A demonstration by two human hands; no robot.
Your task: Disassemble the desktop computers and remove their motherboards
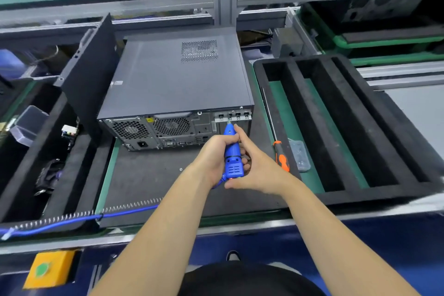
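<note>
At the left of the frame stands a black foam tray [60, 151] with small parts in it, and a blue cable [72, 220] inside a wire spring runs from the lower left toward the centre; in the middle of the frame the desktop computer [173, 79] lies on its side on the dark mat of the worktop [144, 175], its cover on and its rear panel facing the person; the left hand [213, 158] is curled around the body of the blue electric screwdriver [231, 151], whose bit points at the expansion-slot area at the right end of the rear panel; the right hand [254, 168] is wrapped around the same tool from the other side, one finger stretched along it; further right lie an orange hand screwdriver [280, 155] and a small clear box [300, 155], then a slotted foam rack [336, 127]. I think the bit could slip out of the screw head if the tool tilts, and damage it; a loosened screw could also fall and roll away on the mat.
</note>
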